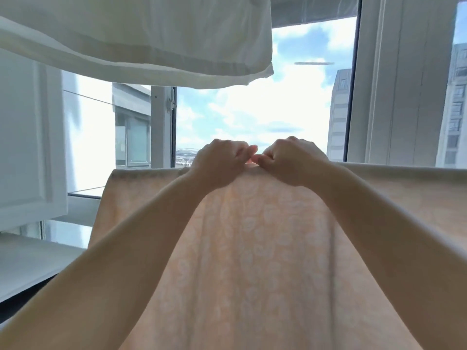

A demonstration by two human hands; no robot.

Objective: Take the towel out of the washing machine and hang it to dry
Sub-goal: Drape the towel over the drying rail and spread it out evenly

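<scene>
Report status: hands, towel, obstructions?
Left hand, right hand both pinching towel top edge, side by side. Towel draped, hanging. White sheet overhead, clear.

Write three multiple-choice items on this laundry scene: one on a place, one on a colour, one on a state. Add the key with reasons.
1. Where do the left hand and right hand grip the towel?
A. at the middle of its top edge
B. at its two far corners
C. at its bottom hem

2. What colour is the towel?
A. dark blue
B. pale peach with a white pattern
C. plain black

3. How is the white cloth overhead?
A. folded on a shelf
B. lying on the floor
C. hanging above the hands

Key: 1 A, the fists nearly meet at the top edge; 2 B, backlit peach; 3 C, it droops across the upper left.
</scene>
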